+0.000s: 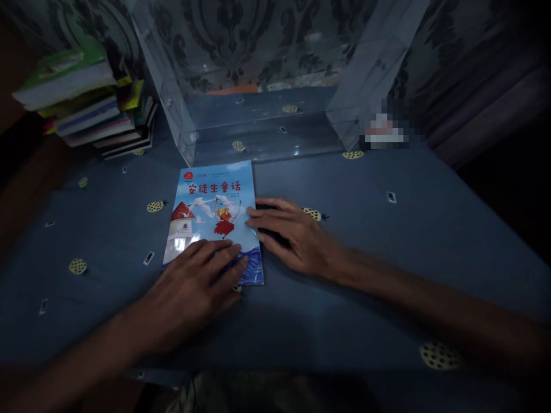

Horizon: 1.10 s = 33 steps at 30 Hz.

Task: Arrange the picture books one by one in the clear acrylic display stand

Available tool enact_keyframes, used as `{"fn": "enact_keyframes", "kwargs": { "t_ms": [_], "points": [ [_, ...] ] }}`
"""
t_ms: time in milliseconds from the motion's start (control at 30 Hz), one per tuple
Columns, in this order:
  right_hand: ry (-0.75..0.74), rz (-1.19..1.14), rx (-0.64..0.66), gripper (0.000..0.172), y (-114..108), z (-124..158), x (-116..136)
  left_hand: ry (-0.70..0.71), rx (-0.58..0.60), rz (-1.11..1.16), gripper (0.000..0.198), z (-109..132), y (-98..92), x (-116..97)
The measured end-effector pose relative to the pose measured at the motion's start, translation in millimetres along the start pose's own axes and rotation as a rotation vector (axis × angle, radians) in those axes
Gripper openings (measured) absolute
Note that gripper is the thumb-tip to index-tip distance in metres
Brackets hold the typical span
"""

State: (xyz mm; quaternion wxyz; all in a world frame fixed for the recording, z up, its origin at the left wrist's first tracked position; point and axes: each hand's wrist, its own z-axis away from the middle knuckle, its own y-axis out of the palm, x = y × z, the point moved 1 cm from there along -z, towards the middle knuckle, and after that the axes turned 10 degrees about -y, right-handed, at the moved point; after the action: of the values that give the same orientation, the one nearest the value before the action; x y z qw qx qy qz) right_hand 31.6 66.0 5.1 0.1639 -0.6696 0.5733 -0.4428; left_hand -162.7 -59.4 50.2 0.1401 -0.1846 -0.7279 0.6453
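A thin blue paperback book (209,212) with red Chinese characters and a drawn figure in a red skirt on its cover lies flat on the cloth-covered table. Across the book's lower left part rests my left hand (193,281), its fingers stretched out and covering the bottom corner. At the book's right edge is my right hand (297,235), fingers extended and spread, their tips touching the edge of the cover. Neither hand is closed round the book.
Behind the book stands a clear acrylic case (262,137) against the patterned wall. A leaning stack of books (99,103) is at the back left. A pixelated object (385,132) sits right of the case. The dark blue tablecloth (327,321) has pineapple prints.
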Motion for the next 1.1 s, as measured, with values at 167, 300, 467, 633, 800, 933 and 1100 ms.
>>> {"fn": "enact_keyframes", "kwargs": {
  "t_ms": [167,300,467,633,800,933,1100],
  "points": [
    [0.023,-0.077,-0.015,0.028,-4,10,24,0.054,-0.066,-0.067,0.029,-1,2.4,-2],
    [0.062,-0.154,0.001,0.031,-10,11,31,0.076,-0.109,-0.073,0.028,-1,2.1,0],
    [0.086,-0.181,-0.007,0.028,-14,10,31,0.103,-0.116,-0.075,0.024,-3,-2.1,3],
    [0.106,-0.219,-0.014,0.028,-13,12,30,0.093,-0.101,-0.023,0.027,-4,-4.9,4],
    [0.084,-0.242,-0.015,0.029,-13,10,30,0.094,-0.116,-0.026,0.026,-6,-7.2,3],
    [0.01,-0.27,-0.018,0.027,-14,9,32,0.094,-0.116,-0.043,0.025,-5,-5.8,2],
    [-0.174,-0.187,0.053,0.019,-12,9,36,0.058,-0.128,-0.03,0.026,0,3.8,0]
  ]
}}
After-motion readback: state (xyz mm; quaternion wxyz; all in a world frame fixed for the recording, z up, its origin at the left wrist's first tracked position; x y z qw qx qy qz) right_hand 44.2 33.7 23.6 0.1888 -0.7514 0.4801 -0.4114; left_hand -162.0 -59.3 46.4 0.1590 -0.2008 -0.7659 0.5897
